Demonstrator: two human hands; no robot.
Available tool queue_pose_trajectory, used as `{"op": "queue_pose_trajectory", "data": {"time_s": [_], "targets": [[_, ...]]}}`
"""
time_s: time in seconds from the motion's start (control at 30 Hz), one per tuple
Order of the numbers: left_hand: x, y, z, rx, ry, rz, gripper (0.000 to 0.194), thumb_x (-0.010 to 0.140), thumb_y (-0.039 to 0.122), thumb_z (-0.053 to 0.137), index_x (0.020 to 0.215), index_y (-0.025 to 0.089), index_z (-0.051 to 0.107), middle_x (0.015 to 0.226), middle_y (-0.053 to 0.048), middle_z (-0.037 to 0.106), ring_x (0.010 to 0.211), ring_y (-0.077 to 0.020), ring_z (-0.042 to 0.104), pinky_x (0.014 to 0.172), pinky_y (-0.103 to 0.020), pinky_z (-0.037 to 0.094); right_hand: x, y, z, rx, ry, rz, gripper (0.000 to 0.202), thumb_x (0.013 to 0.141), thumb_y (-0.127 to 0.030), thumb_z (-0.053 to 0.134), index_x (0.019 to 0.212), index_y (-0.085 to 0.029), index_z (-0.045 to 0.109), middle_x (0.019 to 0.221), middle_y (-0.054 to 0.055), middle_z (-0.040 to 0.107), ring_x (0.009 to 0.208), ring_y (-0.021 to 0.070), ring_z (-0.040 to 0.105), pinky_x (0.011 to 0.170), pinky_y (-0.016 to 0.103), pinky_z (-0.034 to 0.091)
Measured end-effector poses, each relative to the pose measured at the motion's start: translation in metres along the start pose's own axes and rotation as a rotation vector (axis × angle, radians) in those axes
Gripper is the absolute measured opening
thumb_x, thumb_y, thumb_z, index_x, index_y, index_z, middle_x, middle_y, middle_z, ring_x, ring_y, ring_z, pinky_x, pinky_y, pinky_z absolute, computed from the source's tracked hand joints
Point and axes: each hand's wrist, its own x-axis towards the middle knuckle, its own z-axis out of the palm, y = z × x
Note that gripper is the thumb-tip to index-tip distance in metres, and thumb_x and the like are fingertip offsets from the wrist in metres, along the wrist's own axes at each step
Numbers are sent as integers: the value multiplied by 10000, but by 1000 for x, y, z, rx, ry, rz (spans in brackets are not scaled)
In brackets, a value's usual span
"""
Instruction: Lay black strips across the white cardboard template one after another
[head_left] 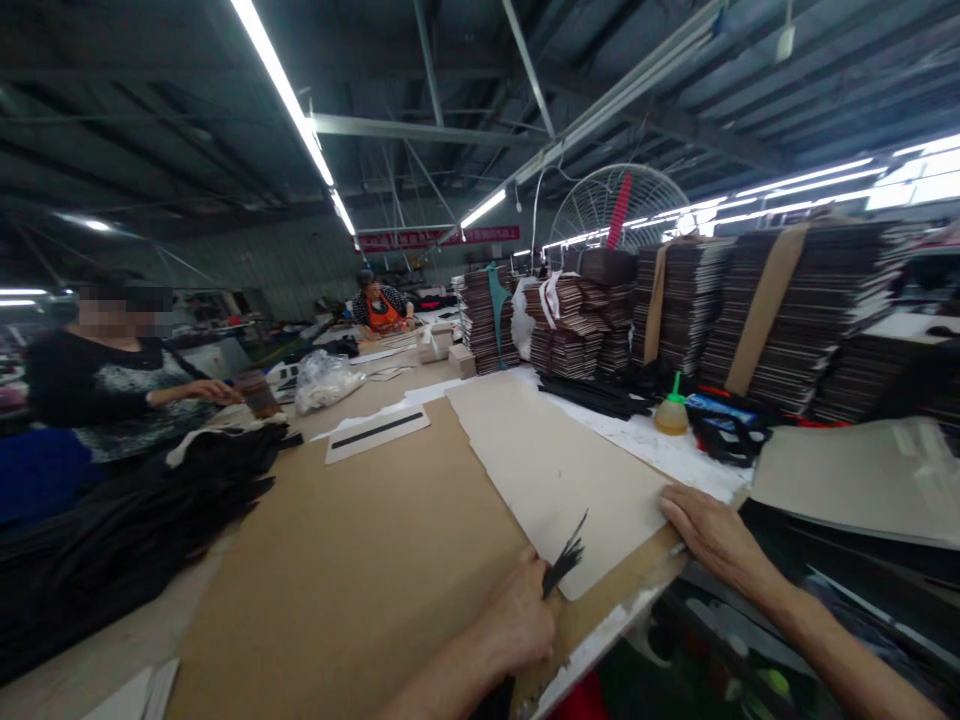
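Hands sit at the near edge of the table [645, 440], well apart from each other. Left hand [517, 615] is closed on a bunch of thin black strips [564, 560], whose frayed ends fan up and out over the corner of the pale sheet [555, 470]. Right hand [709, 530] lies flat and open, fingers spread, pressing on the near right edge of that sheet where it overlaps the brown cardboard [352, 560] underneath

Judging from this, the work in hand is steadying the sheet while the strips are brought to it. Doing it well probably means keeping the right palm flat so the sheet does not slide on the cardboard, and holding the strips low in the fist so the loose ends stay together. One risk is the bundle splaying and single strips dropping off the table edge just beside the left wrist

A glue bottle [672, 410] with a green tip stands further back on the right, near tall stacks of dark card [787, 310]. A heap of black fabric [127, 530] lies on the left, and two other people work at the far side
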Motion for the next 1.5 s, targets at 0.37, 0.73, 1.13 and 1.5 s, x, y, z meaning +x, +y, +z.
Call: {"op": "queue_pose_trajectory", "data": {"time_s": [0.37, 0.73, 1.13, 1.5], "targets": [[-5, 1, 7, 85, 65, 0, 465, 791, 130, 478, 1239, 92, 595, 1270, -172, 492, 764, -175, 602, 683, -272, 497, 37, 13, -15, -68, -62, 15, 823, 626, -842, 131, 1195, -365, 486, 1315, -134, 411, 1274, -21, 430, 1343, 247, 320], [-112, -27, -9, 105, 80, 87, 349, 825, 200, 502, 1139, 206, 656, 1246, -65, 552, 1101, -270, 560, 976, -380, 445, -53, 45, 40, -744, 573, -692, 393, 790, -279, 326, 1053, -511, 502, 1333, -320, 237, 1317, -114, 226, 1200, 116, 144], [-256, -111, -30, 254, 503, -456, 521, 869, 261, 453, 1382, 170, 478, 1507, -38, 288, 1394, -191, 273, 1180, -340, 157, -140, -111, 120, -636, 694, -770, 384, 742, -490, 434, 1126, -517, 440, 1345, -268, 292, 1254, -75, 253, 1131, 169, 177], [-238, -90, -21, -887, 412, -182, 575, 823, 545, 599, 1089, 39, 533, 866, -122, 637, 412, -20, 362, 382, -166, 238, -187, -236, 74, 446, -648, -330, 512, 741, -619, 318, 900, -213, 587, 1295, -214, 389, 991, -343, 376, 814, -332, 193]]}}
